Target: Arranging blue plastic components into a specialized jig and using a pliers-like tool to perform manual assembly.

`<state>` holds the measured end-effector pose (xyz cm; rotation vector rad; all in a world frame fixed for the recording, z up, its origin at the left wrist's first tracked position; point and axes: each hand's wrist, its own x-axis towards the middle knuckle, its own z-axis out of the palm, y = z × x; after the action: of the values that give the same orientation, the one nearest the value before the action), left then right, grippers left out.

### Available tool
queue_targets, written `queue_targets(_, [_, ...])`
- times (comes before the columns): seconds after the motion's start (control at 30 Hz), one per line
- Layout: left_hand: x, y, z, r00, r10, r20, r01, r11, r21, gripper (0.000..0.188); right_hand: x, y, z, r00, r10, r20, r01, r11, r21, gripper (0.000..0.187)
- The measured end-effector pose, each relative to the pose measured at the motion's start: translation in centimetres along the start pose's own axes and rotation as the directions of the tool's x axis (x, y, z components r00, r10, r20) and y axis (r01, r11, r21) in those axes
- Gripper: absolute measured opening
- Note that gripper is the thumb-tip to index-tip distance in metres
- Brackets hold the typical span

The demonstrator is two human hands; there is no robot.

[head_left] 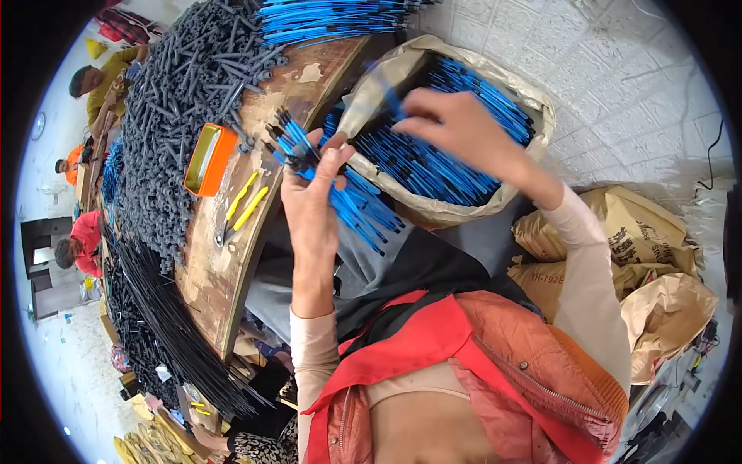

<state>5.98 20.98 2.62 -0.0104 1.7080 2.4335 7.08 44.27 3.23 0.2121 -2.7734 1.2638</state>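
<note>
My left hand (313,189) is closed around a bundle of thin blue rods with black ends (363,205), held upright at a slant beside the table edge. Over an open sack (471,207) my right hand (468,131) has its fingers pinched together. At its fingertips a blue rod (385,90) shows as a motion-blurred streak. Inside the sack lie many more blue rods with black parts (448,166), mostly lined up the same way.
On the wooden table (297,81) are a heap of dark grey tubular parts (178,116), an orange box (210,161), yellow-handled pliers (249,209) and long black rods (178,325). More blue rods (332,17) lie at the far end. Brown sacks (618,247) stand right; people sit left.
</note>
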Motion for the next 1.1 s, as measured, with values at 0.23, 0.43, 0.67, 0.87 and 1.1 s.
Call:
queue_targets(0.23, [-1.6,1.5,0.9,0.974,0.201,-0.107,-0.181,0.968,0.171,0.029,0.4,-2.7,5.7,0.968,-0.247,0.052,0.201,0.879,0.431,0.030])
queue_targets(0.43, [-1.9,1.7,0.3,0.988,0.142,-0.069,-0.134,0.985,0.105,0.027,-0.5,-4.3,5.7,0.985,-0.170,-0.005,0.134,0.759,0.637,0.022])
queue_targets(0.67, [-2.9,2.6,-1.3,0.995,-0.003,0.095,0.037,0.935,-0.352,0.025,-0.5,-4.4,7.9,0.970,-0.165,0.176,-0.003,0.720,0.694,0.024])
queue_targets(0.87, [-6.3,6.9,-5.6,0.992,0.047,0.116,-0.029,0.988,-0.151,0.030,2.5,2.7,5.2,0.975,0.009,0.221,-0.129,0.836,0.533,0.033])
queue_targets(1.1, [-9.5,8.2,-5.3,0.911,-0.049,0.409,0.076,0.996,-0.050,0.032,2.2,13.8,13.6,0.917,-0.053,0.395,0.177,0.942,-0.284,0.031])
